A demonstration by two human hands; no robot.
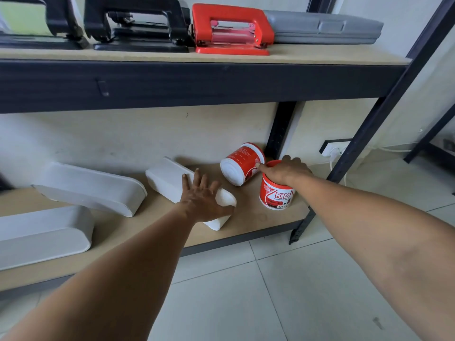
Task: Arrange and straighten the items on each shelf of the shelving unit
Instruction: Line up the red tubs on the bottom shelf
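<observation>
On the lower shelf point(248, 215) three white oblong containers lie askew. My left hand point(202, 195) rests with fingers spread on the rightmost white container point(170, 179), which is turned diagonally. A second white container point(91, 187) lies tilted to its left, and a third point(44, 236) sits near the front edge. My right hand point(286, 169) is clasped over the lid of an upright red and white tub point(277, 196). A second red and white tub point(242, 163) lies on its side just behind, touching my index finger.
The upper shelf point(320, 56) carries two black hole punches point(138, 23), a red hole punch point(231, 29) and a grey case point(322, 28). Dark metal uprights point(384, 107) frame the right end. A white power strip point(334, 147) sits by the wall on the tiled floor.
</observation>
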